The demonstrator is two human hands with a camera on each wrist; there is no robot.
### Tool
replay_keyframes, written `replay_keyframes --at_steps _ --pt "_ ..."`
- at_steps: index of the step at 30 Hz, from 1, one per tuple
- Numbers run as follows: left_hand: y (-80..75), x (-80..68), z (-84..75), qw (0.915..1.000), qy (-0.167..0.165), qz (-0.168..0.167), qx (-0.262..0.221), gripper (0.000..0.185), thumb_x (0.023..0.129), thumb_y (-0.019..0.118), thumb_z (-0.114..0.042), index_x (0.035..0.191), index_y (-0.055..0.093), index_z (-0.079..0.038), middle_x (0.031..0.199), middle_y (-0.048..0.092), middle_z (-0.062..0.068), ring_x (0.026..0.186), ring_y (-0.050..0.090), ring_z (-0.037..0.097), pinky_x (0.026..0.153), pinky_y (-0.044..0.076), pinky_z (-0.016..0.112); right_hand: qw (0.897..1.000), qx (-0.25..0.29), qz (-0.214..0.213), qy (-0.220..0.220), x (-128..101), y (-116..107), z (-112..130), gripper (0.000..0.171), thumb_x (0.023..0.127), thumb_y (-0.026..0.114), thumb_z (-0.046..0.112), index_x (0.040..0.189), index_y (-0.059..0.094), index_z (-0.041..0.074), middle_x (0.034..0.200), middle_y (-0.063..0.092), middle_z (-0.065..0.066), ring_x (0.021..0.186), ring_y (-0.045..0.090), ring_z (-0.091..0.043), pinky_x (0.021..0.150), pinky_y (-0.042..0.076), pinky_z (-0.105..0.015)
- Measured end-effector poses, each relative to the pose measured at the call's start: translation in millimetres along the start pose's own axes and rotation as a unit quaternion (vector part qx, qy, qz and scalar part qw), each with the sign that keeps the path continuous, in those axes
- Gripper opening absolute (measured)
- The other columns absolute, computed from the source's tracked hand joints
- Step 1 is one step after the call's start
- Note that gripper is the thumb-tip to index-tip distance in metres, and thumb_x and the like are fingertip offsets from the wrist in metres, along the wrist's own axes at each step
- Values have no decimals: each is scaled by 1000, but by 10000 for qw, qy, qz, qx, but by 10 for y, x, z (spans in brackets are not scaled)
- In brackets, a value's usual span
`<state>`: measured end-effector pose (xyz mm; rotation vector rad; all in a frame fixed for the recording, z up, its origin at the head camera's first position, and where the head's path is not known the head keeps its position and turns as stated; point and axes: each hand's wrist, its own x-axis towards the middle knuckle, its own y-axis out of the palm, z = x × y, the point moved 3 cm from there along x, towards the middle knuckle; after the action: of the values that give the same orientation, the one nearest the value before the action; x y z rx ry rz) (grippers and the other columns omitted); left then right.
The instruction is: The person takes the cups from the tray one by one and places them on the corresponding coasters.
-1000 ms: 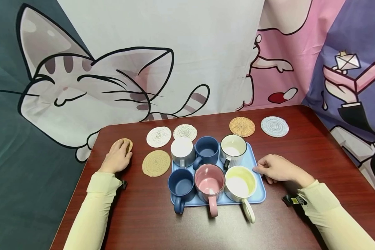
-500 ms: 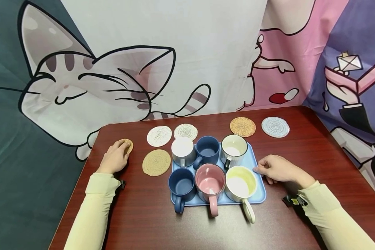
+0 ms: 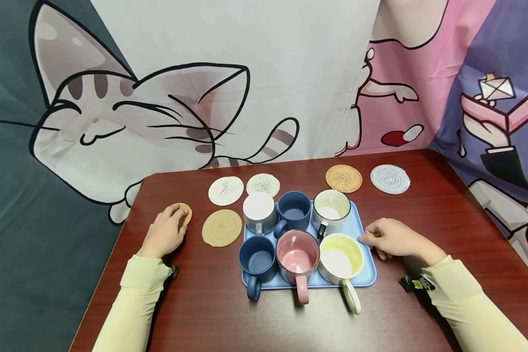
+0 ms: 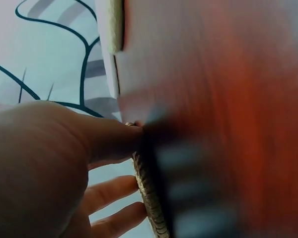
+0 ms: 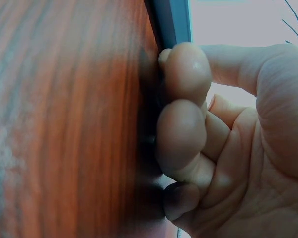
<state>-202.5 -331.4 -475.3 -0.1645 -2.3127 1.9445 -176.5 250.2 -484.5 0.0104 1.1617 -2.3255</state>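
Note:
At the left of the table, my left hand pinches a small tan woven coaster between thumb and fingers. The left wrist view shows the coaster edge-on, close over the wood, thumb at one end and fingertips along its side. My right hand grips the right rim of a blue tray with its thumb on top; the other fingers curl beneath, as the right wrist view shows. On the tray stand two navy mugs, a pink mug, a yellow-lined mug, a black-handled white mug and a whitish mug.
Behind the tray lie two white coasters, an orange-tan coaster and a pale blue coaster. A larger olive coaster is between my left hand and the tray. A printed cloth hangs along the table's back edge.
My left hand has drawn the small tan coaster slightly toward me and to the right. The right hand, tray and mugs stay in place; the head view shifts a little.

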Motion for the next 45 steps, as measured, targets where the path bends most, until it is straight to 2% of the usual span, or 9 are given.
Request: replay_keyframes --at_steps 5,15,27,45 --pt "8 -111 -77 9998 154 -115 0 40 97 64 -14 135 62 -5 152 47 25 128 51 53 94 47 72 10000 -2 -28 7 -6 10 -10 44 101 66 35 62 58 17 45 53 9 41 54 -10 51 43 -24" --pt "-76 -236 -205 9990 446 -31 10 35 90 74 -13 123 66 -5 136 56 26 113 56 50 96 49 62 10000 -5 -44 49 -9 18 -26 44 101 66 35 62 57 17 44 53 9 40 53 -10 50 43 -24" --pt "-96 -277 -246 9990 443 113 17 35 85 80 -14 116 67 -7 129 57 24 108 57 49 92 50 60 10000 -63 -18 37 3 13 -24 43 100 67 34 62 57 18 44 53 10 40 53 -9 50 43 -24" --pt "-114 -257 -240 9995 255 172 -95 41 84 81 -16 121 65 -9 130 56 23 113 55 48 93 49 63 10000 -55 -23 18 6 6 -33 44 101 66 35 62 57 18 44 52 10 41 54 -10 53 43 -24"
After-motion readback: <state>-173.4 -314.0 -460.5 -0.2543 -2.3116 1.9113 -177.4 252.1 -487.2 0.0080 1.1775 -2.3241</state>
